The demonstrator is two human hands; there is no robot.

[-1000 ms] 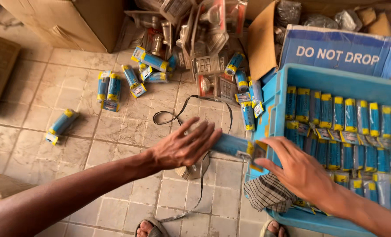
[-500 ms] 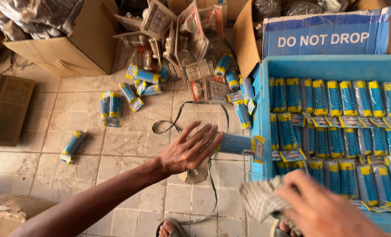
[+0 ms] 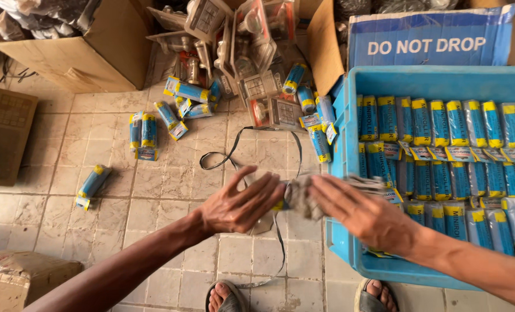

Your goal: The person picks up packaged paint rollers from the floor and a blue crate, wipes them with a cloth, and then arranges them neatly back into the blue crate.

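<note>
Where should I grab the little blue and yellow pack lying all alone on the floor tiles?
Grip the lone blue and yellow pack around its long blue middle, coming straight down from above. It lies flat and slanted, with bare floor tiles on both long sides, so fingers probably fit there.

Both hands, left hand (image 3: pixel 240 203) and right hand (image 3: pixel 364 214), meet on a grey cloth (image 3: pixel 299 196) beside the blue crate (image 3: pixel 350 115).

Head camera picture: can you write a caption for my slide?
Two hands, left and right, meet over a grey cloth beside a blue crate.
</note>
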